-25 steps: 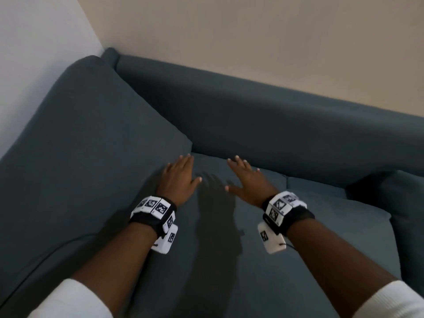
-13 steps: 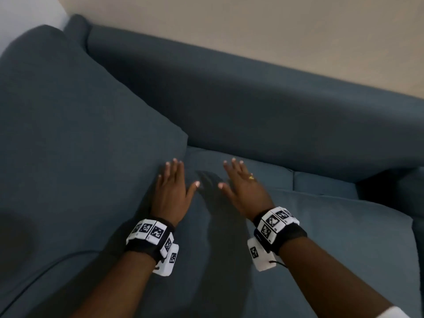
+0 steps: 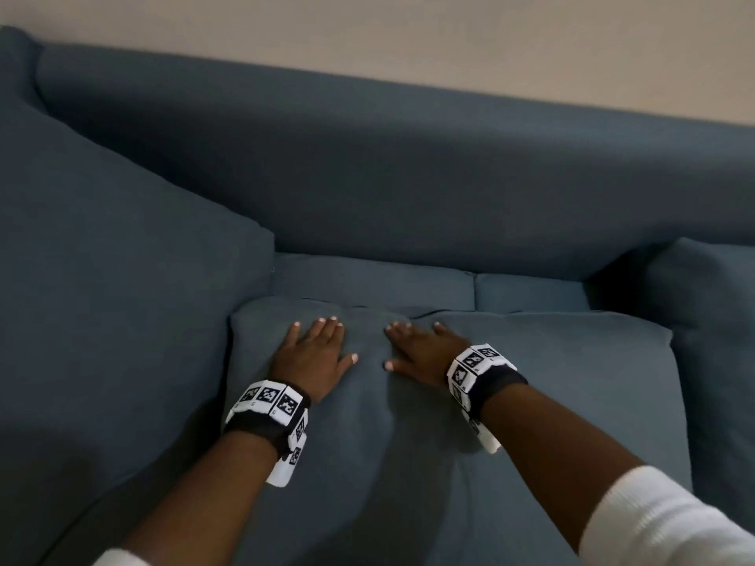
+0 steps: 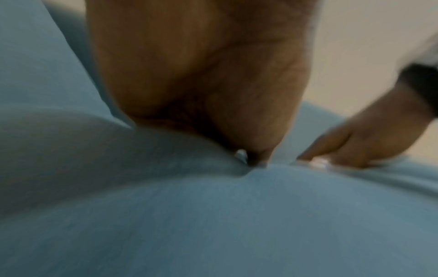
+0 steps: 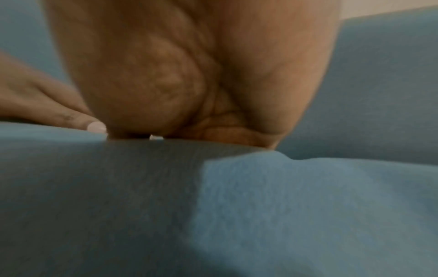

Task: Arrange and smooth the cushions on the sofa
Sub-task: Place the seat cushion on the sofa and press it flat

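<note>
- Setting: a home living room, by the look of the furnishings.
- Evidence: dark blue fabric sofa (image 3: 408, 177) with a long padded backrest, set against a plain beige wall (image 3: 408, 30).
- Loose matching cushions (image 3: 531, 402) lie on the seat; a larger one (image 3: 102, 279) leans at the left end.
- Soft, dim indoor light.
</note>
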The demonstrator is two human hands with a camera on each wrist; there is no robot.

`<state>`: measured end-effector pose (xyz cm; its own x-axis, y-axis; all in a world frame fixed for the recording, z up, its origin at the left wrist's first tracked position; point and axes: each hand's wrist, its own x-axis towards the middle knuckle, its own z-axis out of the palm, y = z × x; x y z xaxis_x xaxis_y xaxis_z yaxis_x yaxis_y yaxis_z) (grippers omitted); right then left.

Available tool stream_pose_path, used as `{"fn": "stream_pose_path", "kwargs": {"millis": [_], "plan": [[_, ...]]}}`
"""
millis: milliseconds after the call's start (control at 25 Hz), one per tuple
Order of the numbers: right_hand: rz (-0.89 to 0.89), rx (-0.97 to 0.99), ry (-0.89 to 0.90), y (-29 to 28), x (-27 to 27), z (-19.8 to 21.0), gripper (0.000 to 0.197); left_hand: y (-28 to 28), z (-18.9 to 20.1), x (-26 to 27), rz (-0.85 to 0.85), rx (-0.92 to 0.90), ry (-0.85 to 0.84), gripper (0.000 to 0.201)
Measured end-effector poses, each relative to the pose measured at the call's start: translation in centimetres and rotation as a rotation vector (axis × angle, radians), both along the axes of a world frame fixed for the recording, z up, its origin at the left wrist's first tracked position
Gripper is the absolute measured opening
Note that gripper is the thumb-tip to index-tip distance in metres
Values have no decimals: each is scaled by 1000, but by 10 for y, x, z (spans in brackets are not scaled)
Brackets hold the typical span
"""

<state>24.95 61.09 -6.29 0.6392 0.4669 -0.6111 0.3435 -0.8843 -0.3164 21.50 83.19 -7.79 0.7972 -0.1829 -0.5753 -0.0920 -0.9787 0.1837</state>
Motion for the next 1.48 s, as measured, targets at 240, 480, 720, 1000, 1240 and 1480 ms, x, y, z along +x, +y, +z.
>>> {"fn": "stream_pose_path", "kwargs": {"millis": [240,480,720,1000,1240,1480], "plan": [[-78,24,-175,-76,-18,0,111,-60,6,-8,-136,-44,-71,81],[-367,78,-313,-137,-20,8,68,-126,14,4,-48,-138,-126,83],[-536,130,-421,-204,-19,5,65,-201,21,9,2,-204,-127,79],[-658,58,-523,-303,-34,2,65,-293,23,-4,40,-375,-99,83],[-760,60,-443,-381,-59,-2,66,-365,11,-20,-181,-222,-58,88],[-808,24,-224,-406,-87,-27,86,-410,-3,-45,-427,-136,-95,86]]}}
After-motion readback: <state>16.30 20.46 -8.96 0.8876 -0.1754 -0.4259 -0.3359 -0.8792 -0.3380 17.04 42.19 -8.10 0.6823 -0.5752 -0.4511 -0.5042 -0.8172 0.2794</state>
